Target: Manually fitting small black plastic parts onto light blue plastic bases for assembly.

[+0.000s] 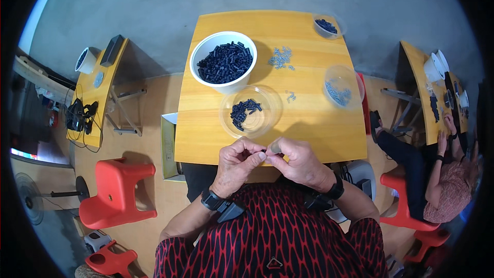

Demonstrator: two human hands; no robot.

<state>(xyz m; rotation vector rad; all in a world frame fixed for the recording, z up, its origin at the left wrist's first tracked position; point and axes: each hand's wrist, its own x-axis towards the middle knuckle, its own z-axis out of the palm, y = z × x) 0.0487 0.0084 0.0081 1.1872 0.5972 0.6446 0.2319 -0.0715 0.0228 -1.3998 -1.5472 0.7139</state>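
My left hand (237,167) and my right hand (294,160) meet at the front edge of the wooden table (309,136). The left fingers pinch a small black piece (264,151), mostly covered by the fingertips. My right thumb and forefinger are closed right against it; what they grip is hidden. Just beyond the hands, a clear round tub (267,118) holds short black cylindrical pieces (240,113). Behind it stands a white bucket (194,69) full of the same kind of pieces (226,63). Small shiny metal-looking parts (280,57) lie loose in a pile, with several more (291,96) nearer.
At the right edge, one clear tub (355,80) contains shiny parts; another (318,30) at the far corner contains black pieces. Red plastic chair (113,195) stands to the left. A co-worker (447,190) sits by another table (419,82) at right.
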